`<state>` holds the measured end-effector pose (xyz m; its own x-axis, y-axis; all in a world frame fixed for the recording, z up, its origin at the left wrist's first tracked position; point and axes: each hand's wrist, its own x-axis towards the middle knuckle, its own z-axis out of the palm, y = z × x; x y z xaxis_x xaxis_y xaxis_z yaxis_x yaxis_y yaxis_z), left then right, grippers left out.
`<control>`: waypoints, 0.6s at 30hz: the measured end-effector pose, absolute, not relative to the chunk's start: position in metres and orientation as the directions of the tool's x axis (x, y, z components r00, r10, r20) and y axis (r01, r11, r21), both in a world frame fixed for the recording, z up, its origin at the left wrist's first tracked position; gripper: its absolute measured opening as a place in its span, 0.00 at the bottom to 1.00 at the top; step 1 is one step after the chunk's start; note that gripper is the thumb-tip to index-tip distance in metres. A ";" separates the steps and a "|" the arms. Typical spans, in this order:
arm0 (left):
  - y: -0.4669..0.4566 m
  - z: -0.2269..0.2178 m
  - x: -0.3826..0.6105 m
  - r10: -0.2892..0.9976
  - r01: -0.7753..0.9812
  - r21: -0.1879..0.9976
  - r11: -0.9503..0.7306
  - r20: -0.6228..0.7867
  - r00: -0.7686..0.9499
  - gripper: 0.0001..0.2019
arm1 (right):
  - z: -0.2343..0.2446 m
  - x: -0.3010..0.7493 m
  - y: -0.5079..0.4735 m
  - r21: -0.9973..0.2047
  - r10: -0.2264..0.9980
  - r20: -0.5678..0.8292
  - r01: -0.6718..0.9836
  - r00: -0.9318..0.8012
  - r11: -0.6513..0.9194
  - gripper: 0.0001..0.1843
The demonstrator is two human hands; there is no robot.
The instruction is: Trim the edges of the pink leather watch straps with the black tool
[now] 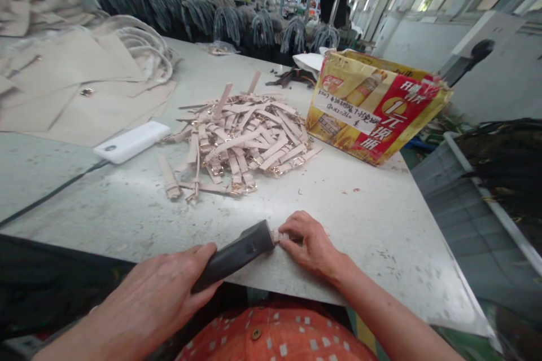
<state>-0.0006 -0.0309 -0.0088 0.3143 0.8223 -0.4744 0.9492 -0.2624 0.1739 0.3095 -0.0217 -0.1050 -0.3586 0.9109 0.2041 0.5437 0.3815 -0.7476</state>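
Observation:
My left hand (pixel 169 279) is wrapped round a black handheld tool (pixel 237 252), its exact kind unclear, whose wide end points right. Right at that end, my right hand (pixel 312 245) pinches a small pale beige strap (pixel 277 236) between thumb and fingers. The tool covers part of this strap, so I cannot tell whether they touch. Beyond both hands lies a heap of beige buckle straps (pixel 249 141) with gold-coloured metal buckles. A single strap (pixel 169 177) lies at the heap's near left edge.
A yellow and red cardboard box (pixel 375 110) stands behind the heap on the right. At left, a white power bank (pixel 132 142) with a black cable lies beside beige sheets (pixel 84 84). A grey crate (pixel 474 208) of dark items stands past the right edge of the white table (pixel 381 220).

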 end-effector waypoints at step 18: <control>-0.034 -0.004 -0.004 0.813 0.956 0.139 -0.257 -0.503 0.292 0.19 | -0.094 0.313 -0.021 -0.644 0.863 0.142 0.616 -0.485 0.453 0.09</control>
<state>-0.0038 -0.0344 -0.0041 0.2919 0.8134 -0.5031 0.9563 -0.2574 0.1387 0.3126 -0.0211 -0.0943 -0.4853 0.8627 0.1424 0.6161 0.4530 -0.6444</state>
